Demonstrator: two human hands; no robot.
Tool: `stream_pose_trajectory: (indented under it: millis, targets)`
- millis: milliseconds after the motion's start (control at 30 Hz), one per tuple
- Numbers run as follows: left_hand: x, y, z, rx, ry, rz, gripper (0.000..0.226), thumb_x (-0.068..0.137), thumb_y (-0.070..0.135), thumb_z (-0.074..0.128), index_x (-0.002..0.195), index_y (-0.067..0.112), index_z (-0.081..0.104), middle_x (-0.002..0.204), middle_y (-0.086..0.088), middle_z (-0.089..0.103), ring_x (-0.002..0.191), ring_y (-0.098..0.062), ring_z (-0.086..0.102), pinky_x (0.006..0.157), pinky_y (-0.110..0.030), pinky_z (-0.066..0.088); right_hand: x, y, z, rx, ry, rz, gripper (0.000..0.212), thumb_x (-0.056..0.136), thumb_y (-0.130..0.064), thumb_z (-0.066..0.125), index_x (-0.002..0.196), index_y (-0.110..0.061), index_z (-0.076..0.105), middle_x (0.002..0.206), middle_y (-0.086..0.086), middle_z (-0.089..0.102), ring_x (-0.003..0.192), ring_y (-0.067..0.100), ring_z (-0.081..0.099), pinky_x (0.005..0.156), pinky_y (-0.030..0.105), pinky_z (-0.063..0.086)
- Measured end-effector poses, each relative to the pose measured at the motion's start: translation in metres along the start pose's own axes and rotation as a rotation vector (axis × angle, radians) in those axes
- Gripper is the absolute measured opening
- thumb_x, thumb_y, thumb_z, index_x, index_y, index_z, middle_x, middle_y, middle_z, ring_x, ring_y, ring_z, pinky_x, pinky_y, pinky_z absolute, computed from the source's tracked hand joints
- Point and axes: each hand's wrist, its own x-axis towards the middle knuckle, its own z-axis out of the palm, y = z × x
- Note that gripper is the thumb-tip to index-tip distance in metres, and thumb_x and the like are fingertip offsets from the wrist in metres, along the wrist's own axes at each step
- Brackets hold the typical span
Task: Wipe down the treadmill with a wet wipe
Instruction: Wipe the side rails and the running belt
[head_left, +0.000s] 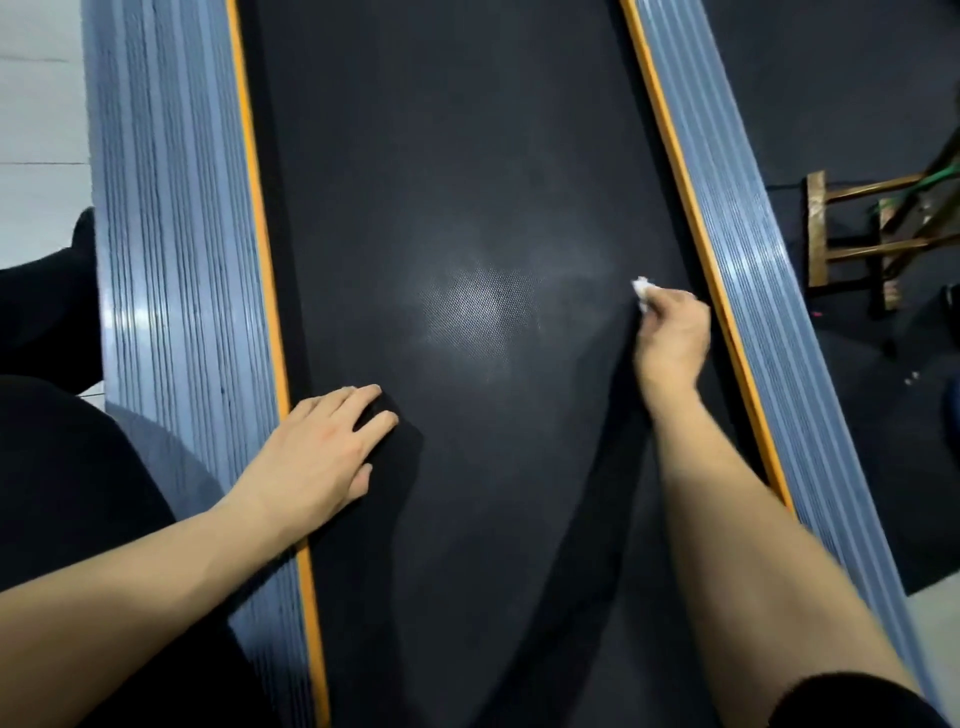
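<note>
Black textured rubber fills the scene: the treadmill belt (467, 156) runs up the middle, with a pale sheen of reflected light near its centre. Ribbed grey-blue side rails (176, 260) flank the belt on both edges, each lined with a thin orange strip (260, 234) where it meets the belt. Beyond the right rail, a wooden stool (852, 234) stands on dark floor matting. A person's left hand (322, 441) rests flat on the belt close to its left edge, fingers straight and slightly spread, holding nothing, the forearm crossing the left rail. The right hand (672, 332) reaches further up the belt, just beside the right orange strip, its fingers curled around a small bunched white wet wipe (642, 290). The wipe pokes out past the fingertips and meets the belt surface near the right edge.
</note>
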Motion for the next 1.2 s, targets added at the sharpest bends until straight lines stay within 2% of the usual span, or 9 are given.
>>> stream_pose_trajectory:
  millis: [133, 233, 300, 433, 567, 633, 833, 1033, 1200]
  targets:
    - [0.001, 0.003, 0.001, -0.008, 0.002, -0.028, 0.066, 0.061, 0.022, 0.094, 0.121, 0.01, 0.07, 0.131, -0.019, 0.063, 0.113, -0.039, 0.066, 0.086, -0.048, 0.059, -0.013, -0.008, 0.007, -0.064, 0.14, 0.201, 0.021, 0.095, -0.013, 0.059, 0.105, -0.011, 0.078, 0.097, 0.017, 0.071, 0.089, 0.039, 0.066, 0.08, 0.04, 0.051]
    - [0.002, 0.005, 0.002, 0.002, -0.004, -0.037, 0.066, 0.06, 0.022, 0.094, 0.12, 0.01, 0.07, 0.13, -0.02, 0.063, 0.112, -0.04, 0.067, 0.085, -0.049, 0.059, -0.058, -0.082, 0.037, 0.204, 0.084, -0.283, 0.02, 0.092, -0.003, 0.058, 0.096, -0.007, 0.077, 0.089, 0.012, 0.075, 0.081, 0.032, 0.071, 0.077, 0.044, 0.058]
    - [0.001, 0.004, 0.002, 0.011, -0.007, -0.041, 0.066, 0.059, 0.023, 0.095, 0.119, 0.01, 0.07, 0.129, -0.02, 0.064, 0.111, -0.04, 0.067, 0.084, -0.048, 0.06, -0.11, -0.125, 0.05, 0.382, -0.11, -0.537, 0.019, 0.097, -0.002, 0.059, 0.102, -0.003, 0.076, 0.099, 0.01, 0.075, 0.089, 0.028, 0.071, 0.084, 0.043, 0.057]
    - [0.001, 0.006, 0.004, 0.01, -0.019, -0.043, 0.067, 0.059, 0.022, 0.095, 0.12, 0.01, 0.071, 0.13, -0.02, 0.064, 0.111, -0.041, 0.068, 0.084, -0.049, 0.061, -0.12, -0.107, 0.048, 0.246, -0.236, -0.829, 0.024, 0.097, -0.005, 0.061, 0.117, -0.011, 0.073, 0.118, 0.0, 0.072, 0.103, 0.02, 0.066, 0.096, 0.031, 0.05]
    - [0.001, 0.007, 0.003, 0.03, -0.023, -0.041, 0.068, 0.057, 0.021, 0.096, 0.119, 0.009, 0.071, 0.128, -0.02, 0.065, 0.109, -0.04, 0.069, 0.081, -0.047, 0.062, -0.034, 0.007, 0.006, 0.091, 0.047, -0.089, 0.018, 0.091, -0.006, 0.064, 0.102, -0.005, 0.078, 0.09, -0.004, 0.076, 0.085, 0.01, 0.068, 0.083, 0.026, 0.055]
    - [0.004, 0.009, 0.0, 0.053, -0.031, -0.041, 0.069, 0.055, 0.021, 0.096, 0.118, 0.009, 0.069, 0.124, -0.02, 0.065, 0.102, -0.04, 0.069, 0.075, -0.047, 0.062, -0.03, 0.039, -0.003, -0.022, 0.157, 0.128, 0.027, 0.093, -0.002, 0.059, 0.113, -0.01, 0.075, 0.105, 0.003, 0.072, 0.097, 0.024, 0.062, 0.086, 0.025, 0.048]
    - [0.033, 0.008, -0.02, 0.171, 0.019, 0.043, 0.046, 0.075, 0.037, 0.081, 0.107, 0.009, 0.063, 0.108, -0.017, 0.056, 0.083, -0.035, 0.056, 0.067, -0.045, 0.047, -0.04, 0.036, 0.01, 0.002, 0.22, 0.238, 0.03, 0.1, -0.01, 0.053, 0.122, -0.022, 0.069, 0.12, -0.003, 0.063, 0.11, 0.016, 0.051, 0.089, 0.007, 0.032]
    - [0.108, -0.009, -0.025, 0.106, 0.059, 0.171, 0.071, 0.084, 0.053, 0.062, 0.145, 0.016, 0.056, 0.155, -0.022, 0.042, 0.136, -0.045, 0.045, 0.109, -0.061, 0.037, -0.036, 0.037, 0.012, -0.025, 0.233, 0.203, 0.031, 0.1, -0.013, 0.049, 0.123, -0.024, 0.067, 0.119, -0.008, 0.065, 0.11, 0.006, 0.049, 0.096, 0.008, 0.03]
    - [0.122, -0.018, -0.029, 0.12, -0.116, 0.224, 0.082, 0.095, 0.067, 0.035, 0.164, 0.03, 0.012, 0.17, -0.018, 0.008, 0.155, -0.044, 0.014, 0.121, -0.065, 0.014, -0.028, 0.046, 0.015, -0.084, 0.288, 0.216, 0.029, 0.098, -0.007, 0.052, 0.118, -0.019, 0.069, 0.114, -0.003, 0.067, 0.108, 0.015, 0.058, 0.098, 0.025, 0.038]
